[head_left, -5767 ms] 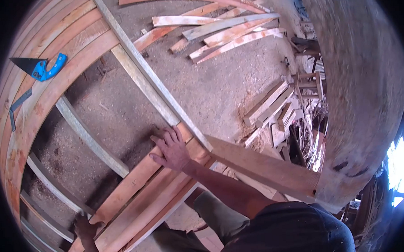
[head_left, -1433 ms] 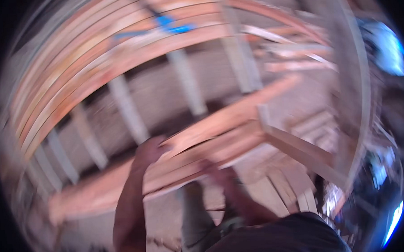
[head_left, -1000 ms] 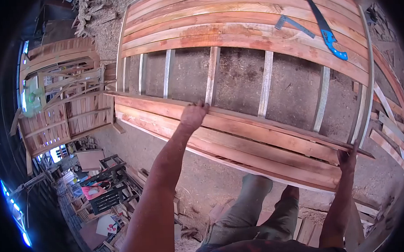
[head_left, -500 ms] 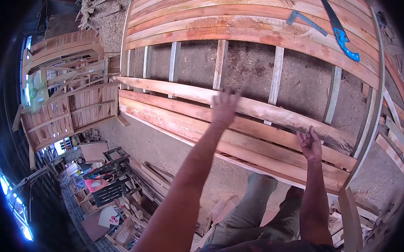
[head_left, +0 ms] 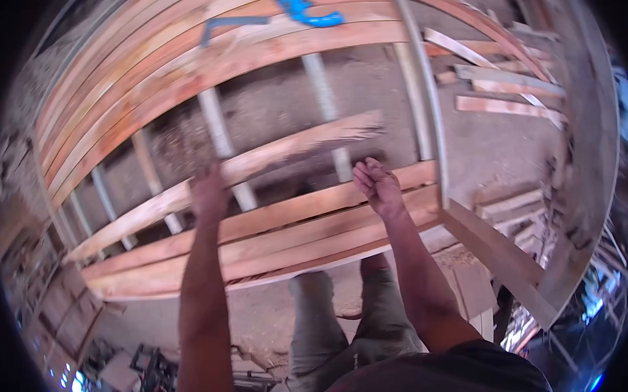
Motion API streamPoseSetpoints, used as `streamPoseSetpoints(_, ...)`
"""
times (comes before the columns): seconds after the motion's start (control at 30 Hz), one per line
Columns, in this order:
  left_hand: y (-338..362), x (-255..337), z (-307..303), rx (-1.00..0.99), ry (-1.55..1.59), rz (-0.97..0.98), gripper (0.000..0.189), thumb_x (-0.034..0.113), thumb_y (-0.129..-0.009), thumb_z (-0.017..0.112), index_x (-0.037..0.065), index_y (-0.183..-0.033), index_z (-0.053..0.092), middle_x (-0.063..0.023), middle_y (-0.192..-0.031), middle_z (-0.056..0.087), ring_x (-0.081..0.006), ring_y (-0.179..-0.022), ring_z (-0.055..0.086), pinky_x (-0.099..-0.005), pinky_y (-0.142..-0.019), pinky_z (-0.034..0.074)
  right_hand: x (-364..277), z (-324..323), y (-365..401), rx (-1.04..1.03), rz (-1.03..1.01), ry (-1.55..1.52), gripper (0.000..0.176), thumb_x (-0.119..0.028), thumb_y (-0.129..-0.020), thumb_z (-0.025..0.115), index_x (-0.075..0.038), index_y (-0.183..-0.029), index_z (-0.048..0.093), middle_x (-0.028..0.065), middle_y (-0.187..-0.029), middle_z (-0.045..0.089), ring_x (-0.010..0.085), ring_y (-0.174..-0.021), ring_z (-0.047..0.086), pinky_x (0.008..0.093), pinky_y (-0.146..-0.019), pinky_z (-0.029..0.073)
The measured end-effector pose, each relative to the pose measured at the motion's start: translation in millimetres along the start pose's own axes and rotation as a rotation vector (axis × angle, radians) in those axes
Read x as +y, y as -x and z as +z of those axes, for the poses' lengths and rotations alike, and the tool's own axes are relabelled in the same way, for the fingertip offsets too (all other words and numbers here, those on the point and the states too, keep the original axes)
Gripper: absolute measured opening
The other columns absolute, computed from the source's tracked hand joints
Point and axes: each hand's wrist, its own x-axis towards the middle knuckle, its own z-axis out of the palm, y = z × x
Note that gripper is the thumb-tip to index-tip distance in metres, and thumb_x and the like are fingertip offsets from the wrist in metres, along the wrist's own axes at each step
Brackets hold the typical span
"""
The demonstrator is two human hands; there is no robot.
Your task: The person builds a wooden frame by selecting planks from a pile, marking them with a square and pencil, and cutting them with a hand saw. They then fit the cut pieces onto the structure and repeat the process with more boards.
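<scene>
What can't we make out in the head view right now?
Head view, all items:
- Left hand: grip on the loose, curved, pale reddish wooden plank; motion blur and the back of the hand obscure it.
- Right hand: whether its curled fingers pinch anything small; the fingers themselves hide it.
- Blue-handled handsaw: blade tip; cut off by the top edge.
- Dark clutter, lower left: too small and blurred to identify.

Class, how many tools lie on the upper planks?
2: the blue-handled saw at the top edge, partly cut off, and the grey square left of it. Others may be hidden.
</scene>
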Motion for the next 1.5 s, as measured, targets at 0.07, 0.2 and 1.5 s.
streamPoseSetpoints(0.07, -10.0, -12.9, 8.5, 0.014, -0.071, -0.008, 0.071, 0.022, -0.084, 0.081, 0.017, -0.146, 0.048, -0.0143, -0.145, 0.054, -0.0376, -0.139, 0.050, -0.0509, -0.108, 0.048, -31.9, -7.5, 6.2, 0.298, -0.113, 0.133, 0.020, -0.013, -0.102, 0.068, -0.009, -0.121, 0.063, 0.0077, -0.105, 0.071, 0.0178, -0.092, 0.072, 0.0266, -0.075, 0.059)
streamPoseSetpoints(0.2, -17.3, -9.9, 6.7, -0.042, -0.135, -0.091, 0.071, 0.024, -0.086, 0.079, 0.019, -0.149, 0.046, -0.0148, -0.149, 0.051, -0.0383, -0.142, 0.047, -0.0506, -0.111, 0.047, -66.4, -25.5, -12.1, 0.309, -0.187, 0.303, 0.032, -0.013, -0.101, 0.069, -0.008, -0.131, 0.061, 0.0074, -0.111, 0.070, 0.0184, -0.098, 0.071, 0.0286, -0.079, 0.058)
streamPoseSetpoints(1.5, 279.7, -3.5, -192.8, 0.922, 2.158, -0.197, 0.062, 0.052, -0.110, 0.032, 0.005, -0.149, 0.045, -0.0163, -0.140, 0.057, -0.0306, -0.129, 0.058, -0.0492, -0.109, 0.050, -192.0, 252.4, 285.0, -1.243, -0.442, 0.597, 0.087, -0.016, -0.064, 0.100, 0.004, -0.137, 0.058, 0.0087, -0.112, 0.067, 0.0144, -0.089, 0.060, 0.0284, -0.078, 0.055)
